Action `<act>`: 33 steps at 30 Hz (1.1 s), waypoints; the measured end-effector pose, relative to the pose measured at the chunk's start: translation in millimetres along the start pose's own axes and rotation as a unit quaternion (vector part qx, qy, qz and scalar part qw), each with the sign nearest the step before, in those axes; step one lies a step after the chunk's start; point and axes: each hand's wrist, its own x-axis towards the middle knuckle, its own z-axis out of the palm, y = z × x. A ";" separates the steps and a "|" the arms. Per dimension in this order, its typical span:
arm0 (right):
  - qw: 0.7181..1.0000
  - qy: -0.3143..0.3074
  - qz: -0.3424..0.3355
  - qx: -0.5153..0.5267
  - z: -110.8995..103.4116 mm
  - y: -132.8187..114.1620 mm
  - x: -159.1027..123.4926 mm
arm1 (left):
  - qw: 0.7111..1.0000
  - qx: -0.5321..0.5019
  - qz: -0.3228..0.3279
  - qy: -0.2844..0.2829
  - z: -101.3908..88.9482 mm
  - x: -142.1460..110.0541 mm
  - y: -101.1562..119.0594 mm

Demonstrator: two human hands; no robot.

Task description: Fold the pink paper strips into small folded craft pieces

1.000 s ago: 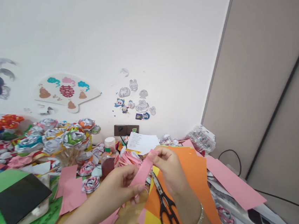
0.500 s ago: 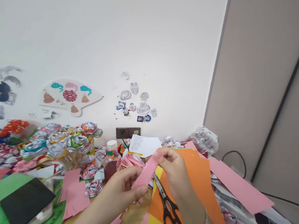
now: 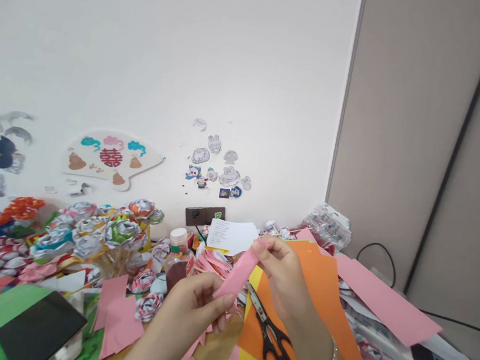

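A strip of pink paper (image 3: pixel 239 271) is stretched at a slant between my two hands, above the table. My left hand (image 3: pixel 200 306) is closed on its lower end, the thumb pressed over the paper. My right hand (image 3: pixel 280 269) pinches the upper end between thumb and fingers. Just below my right hand, black-handled scissors (image 3: pixel 271 336) lie on orange paper (image 3: pixel 319 284) with yellow sheets under it. Left of my left forearm are cut pink paper pieces (image 3: pixel 121 327).
Paper flowers (image 3: pixel 124 231) crowd the back left. A bottle with a white cap (image 3: pixel 178 247) stands behind my left hand. A black flat device (image 3: pixel 41 325) lies on green material at left. A handwritten sheet (image 3: pixel 232 236) leans near the wall. Long pink paper (image 3: pixel 385 299) is at right.
The pink strip looks narrower now, its edge turned more toward me, and my hands have shifted slightly. Both still hold it. The view has moved a little.
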 end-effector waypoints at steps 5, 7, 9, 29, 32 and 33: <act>1.000 -0.002 -0.005 -0.005 -0.9 -1.2 -0.3 | 1.000 0.002 -0.017 -0.007 0.2 -0.7 -1.9; 1.000 0.000 -0.005 -0.005 -1.0 -1.4 -0.7 | 1.000 -0.001 -0.023 -0.003 1.1 -1.5 -0.4; 1.000 0.000 -0.006 -0.003 -0.8 -1.5 -0.8 | 1.000 -0.002 -0.026 0.003 2.0 -2.1 2.0; 0.986 -0.144 0.060 -0.065 -1.2 -12.1 -3.4 | 0.999 -0.015 0.003 0.031 0.2 -0.6 -0.8; 0.952 -0.254 0.080 -0.148 -4.5 -10.7 -5.4 | 0.999 -0.031 0.005 0.035 -0.5 0.4 -1.5; 0.939 -0.285 0.089 -0.169 -5.1 -9.5 -6.3 | 0.999 -0.037 0.005 0.033 -0.5 0.7 -1.3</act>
